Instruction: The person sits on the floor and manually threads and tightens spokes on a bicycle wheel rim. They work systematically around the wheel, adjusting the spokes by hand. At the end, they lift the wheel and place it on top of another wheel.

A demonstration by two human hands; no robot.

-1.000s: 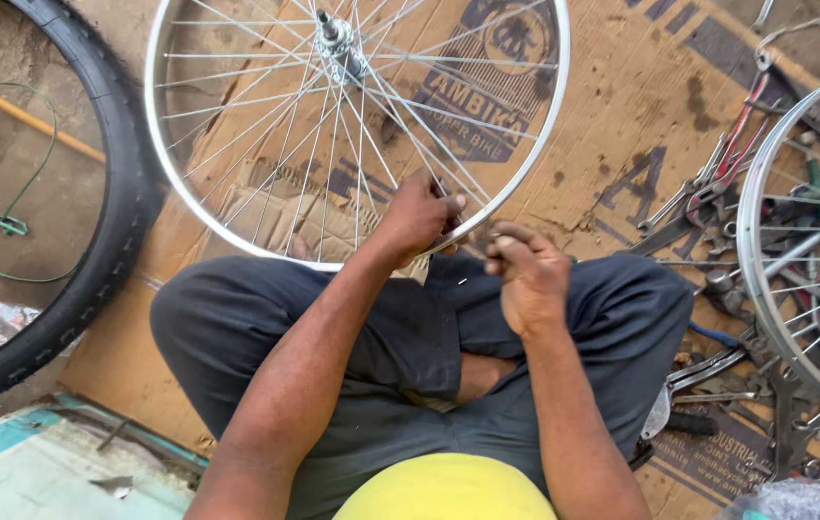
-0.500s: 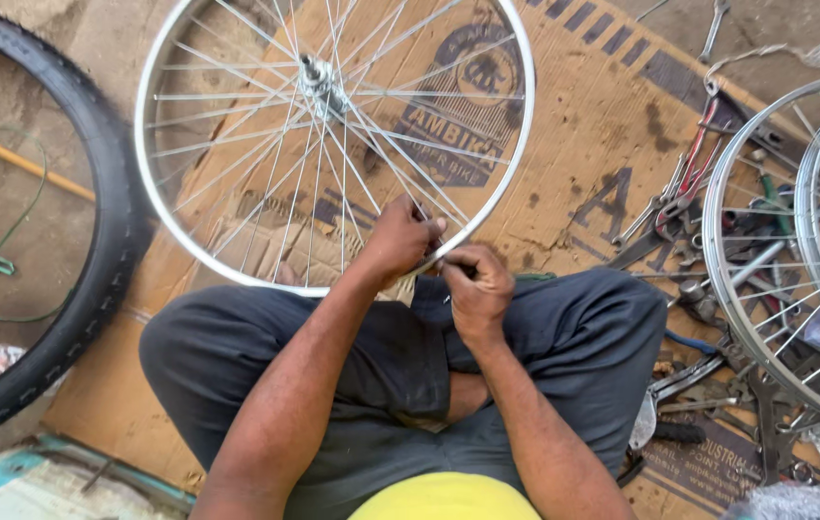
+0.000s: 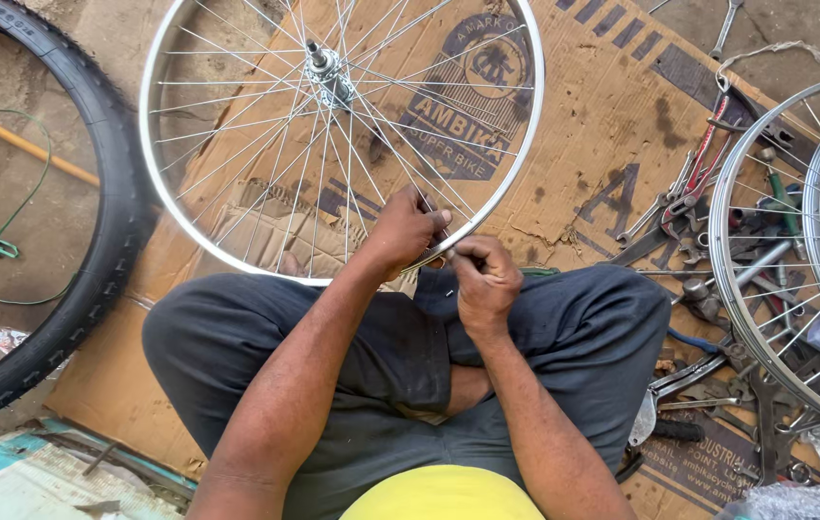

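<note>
Flattened printed cardboard (image 3: 612,125) covers a dirt floor, with a black tyre (image 3: 92,241) left and scattered wrenches (image 3: 689,193) right. The spoked bicycle wheel (image 3: 237,250) lies before the crossed legs. The left hand (image 3: 405,231) pinches its rim; the right hand (image 3: 482,279) closes beside it, contents unclear.

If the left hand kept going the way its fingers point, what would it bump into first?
The left hand already touches the silver wheel rim; straight on, it would probably meet the thin spokes first, though depth is unclear.
</note>
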